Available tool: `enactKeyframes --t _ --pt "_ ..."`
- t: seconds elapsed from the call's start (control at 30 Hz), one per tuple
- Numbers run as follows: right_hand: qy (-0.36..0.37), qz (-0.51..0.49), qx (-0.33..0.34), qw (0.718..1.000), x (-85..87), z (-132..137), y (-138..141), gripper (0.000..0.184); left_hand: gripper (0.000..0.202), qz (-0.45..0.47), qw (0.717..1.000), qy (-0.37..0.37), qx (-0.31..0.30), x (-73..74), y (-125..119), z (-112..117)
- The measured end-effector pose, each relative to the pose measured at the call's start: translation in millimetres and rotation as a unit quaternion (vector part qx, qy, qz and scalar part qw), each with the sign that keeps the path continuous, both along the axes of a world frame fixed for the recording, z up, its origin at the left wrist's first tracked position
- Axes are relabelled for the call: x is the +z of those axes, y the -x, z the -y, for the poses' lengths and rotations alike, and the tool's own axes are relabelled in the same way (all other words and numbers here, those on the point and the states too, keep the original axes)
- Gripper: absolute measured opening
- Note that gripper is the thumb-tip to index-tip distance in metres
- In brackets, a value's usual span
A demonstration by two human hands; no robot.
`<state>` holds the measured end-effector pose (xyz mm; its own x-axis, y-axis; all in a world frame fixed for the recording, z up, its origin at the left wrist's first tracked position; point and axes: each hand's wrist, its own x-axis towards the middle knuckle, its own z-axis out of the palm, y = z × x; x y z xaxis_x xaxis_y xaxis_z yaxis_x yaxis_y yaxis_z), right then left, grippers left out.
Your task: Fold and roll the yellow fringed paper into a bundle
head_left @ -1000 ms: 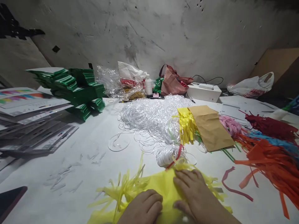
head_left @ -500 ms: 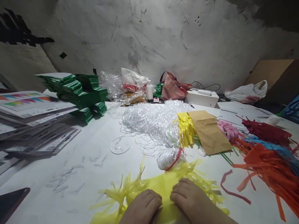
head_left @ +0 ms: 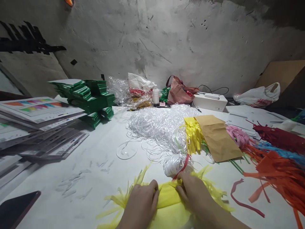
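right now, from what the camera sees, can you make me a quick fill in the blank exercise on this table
The left hand and the right hand both touch fringed material coloured ____.
A strip coloured ____ lies across the white string bundle.
Seen from the camera, the green stack stands to the ____ of the white string heap.
The wall is coloured ____.

Missing words: yellow; red; left; grey.

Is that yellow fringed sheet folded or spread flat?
Partly folded: the yellow fringed sheet shows a deeper-yellow, straight-edged band between left hand and right hand.
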<state>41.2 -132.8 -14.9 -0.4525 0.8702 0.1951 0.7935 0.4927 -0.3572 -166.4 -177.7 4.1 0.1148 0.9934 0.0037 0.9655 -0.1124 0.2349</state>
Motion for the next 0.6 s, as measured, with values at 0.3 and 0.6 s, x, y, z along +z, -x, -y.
enactKeyframes --t 0.3,0.6 --pt "-0.258 0.020 0.236 0.937 -4.4 12.0 -0.1 0.014 0.021 -0.007 0.999 -0.044 -0.012 -5.1 3.1 1.9" --pt "-0.222 -0.062 0.216 0.949 -14.3 15.9 -1.0 0.010 0.028 0.056 0.898 -0.378 -0.219 -47.9 -2.1 7.6"
